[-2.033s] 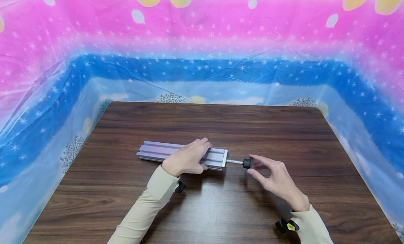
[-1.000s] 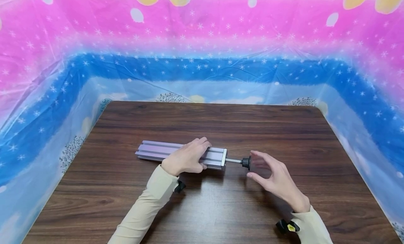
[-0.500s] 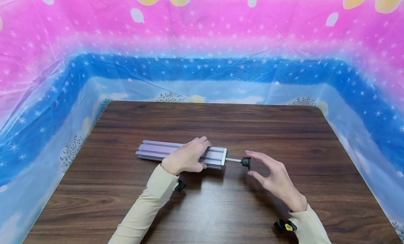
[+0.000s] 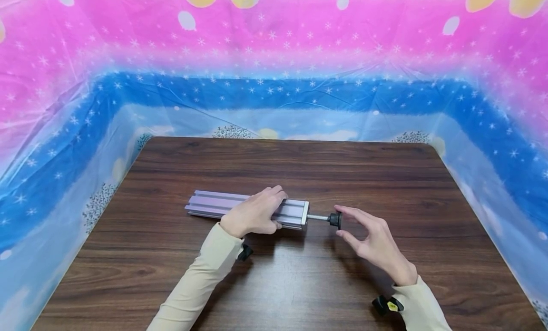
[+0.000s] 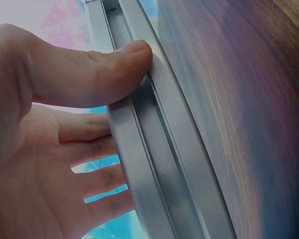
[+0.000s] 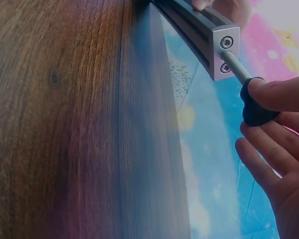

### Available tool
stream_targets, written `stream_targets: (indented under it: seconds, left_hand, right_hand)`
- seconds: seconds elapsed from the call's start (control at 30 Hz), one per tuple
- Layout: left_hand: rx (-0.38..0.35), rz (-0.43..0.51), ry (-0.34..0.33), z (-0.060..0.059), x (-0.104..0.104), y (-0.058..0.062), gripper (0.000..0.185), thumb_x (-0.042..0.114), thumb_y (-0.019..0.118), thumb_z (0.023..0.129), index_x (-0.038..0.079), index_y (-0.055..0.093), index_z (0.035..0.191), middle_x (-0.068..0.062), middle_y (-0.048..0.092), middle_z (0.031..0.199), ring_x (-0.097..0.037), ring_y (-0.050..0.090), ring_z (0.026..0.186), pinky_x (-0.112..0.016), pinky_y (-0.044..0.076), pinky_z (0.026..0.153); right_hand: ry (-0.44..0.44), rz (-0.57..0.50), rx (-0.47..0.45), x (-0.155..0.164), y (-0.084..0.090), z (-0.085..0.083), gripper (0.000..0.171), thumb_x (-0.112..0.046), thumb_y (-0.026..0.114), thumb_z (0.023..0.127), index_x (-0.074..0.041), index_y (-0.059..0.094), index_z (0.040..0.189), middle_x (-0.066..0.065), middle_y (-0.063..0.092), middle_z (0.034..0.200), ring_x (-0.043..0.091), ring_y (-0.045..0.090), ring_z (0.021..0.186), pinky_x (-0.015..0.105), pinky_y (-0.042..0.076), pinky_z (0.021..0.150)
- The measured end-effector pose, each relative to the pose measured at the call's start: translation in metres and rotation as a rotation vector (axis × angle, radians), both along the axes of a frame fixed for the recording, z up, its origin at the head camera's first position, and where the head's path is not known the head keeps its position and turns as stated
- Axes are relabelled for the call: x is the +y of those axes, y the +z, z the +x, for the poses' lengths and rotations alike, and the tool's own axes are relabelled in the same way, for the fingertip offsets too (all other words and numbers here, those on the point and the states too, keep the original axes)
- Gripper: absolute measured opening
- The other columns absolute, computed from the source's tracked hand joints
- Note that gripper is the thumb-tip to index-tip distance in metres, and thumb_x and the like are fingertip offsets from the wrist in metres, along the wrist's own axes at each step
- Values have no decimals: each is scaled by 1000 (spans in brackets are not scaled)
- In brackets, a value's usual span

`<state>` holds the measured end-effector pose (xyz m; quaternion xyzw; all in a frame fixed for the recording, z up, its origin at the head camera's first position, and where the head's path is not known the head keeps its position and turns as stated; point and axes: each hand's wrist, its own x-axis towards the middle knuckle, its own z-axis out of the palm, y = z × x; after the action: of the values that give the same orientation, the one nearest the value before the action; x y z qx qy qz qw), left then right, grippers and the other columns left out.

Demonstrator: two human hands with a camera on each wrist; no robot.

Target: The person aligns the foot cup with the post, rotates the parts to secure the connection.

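A silver aluminium extrusion profile point(image 4: 214, 203) with slots along its sides lies lengthwise over the table. My left hand point(image 4: 252, 213) grips it near its right end, with the thumb point(image 5: 124, 69) on the near slotted side and the fingers across the top. A flat end plate point(image 6: 225, 35) with two socket screws caps that end. From the plate sticks out a threaded levelling foot point(image 4: 335, 220) with a black base. My right hand point(image 4: 374, 238) pinches this base between thumb and fingers; in the right wrist view the thumb presses on its edge while the lower fingers stay spread.
Under the work is a dark wood-grain table point(image 4: 274, 164). A pink and blue printed cloth point(image 4: 274, 93) surrounds its back and sides. Each wrist wears a small black camera mount point(image 4: 387, 305).
The right fingers spread off the levelling foot's base one second ago, then came back together at its rim. The left hand and the profile stay in place.
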<state>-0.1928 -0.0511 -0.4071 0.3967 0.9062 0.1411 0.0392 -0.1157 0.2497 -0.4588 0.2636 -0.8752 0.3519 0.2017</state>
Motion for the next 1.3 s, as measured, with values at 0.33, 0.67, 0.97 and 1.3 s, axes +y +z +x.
stream_targets:
  seconds: [0.33, 0.67, 0.97, 1.3]
  left_hand:
    - [-6, -3, 1, 1, 0, 0, 53, 13, 78, 73, 0, 61, 122, -5, 56, 106, -20, 52, 93, -35, 48, 83]
    - [-3, 5, -6, 2, 0, 0, 53, 11, 77, 72, -1, 61, 121, -6, 56, 106, -21, 52, 93, -35, 48, 83]
    - [-15, -5, 0, 2, 0, -1, 51, 13, 78, 73, 1, 61, 120, -5, 54, 105, -20, 51, 92, -34, 47, 82]
    - [-25, -8, 8, 1, -1, 1, 52, 13, 78, 74, 1, 61, 122, -4, 54, 106, -20, 51, 93, -34, 47, 82]
  right_hand:
    - [-58, 32, -81, 1, -2, 0, 46, -13, 76, 89, -7, 66, 133, 5, 75, 116, 11, 74, 88, 30, 57, 83]
    - [-71, -27, -226, -1, -1, -1, 23, -16, 66, 98, -2, 71, 115, 2, 77, 92, 7, 73, 77, 28, 59, 67]
    - [-95, -23, -295, -2, -1, -3, 22, -23, 59, 103, -6, 73, 109, 0, 76, 82, 14, 75, 75, 28, 57, 66]
    - [21, -37, -40, 1, -2, 1, 71, -5, 86, 77, -8, 57, 142, 9, 62, 137, 19, 65, 116, 26, 54, 93]
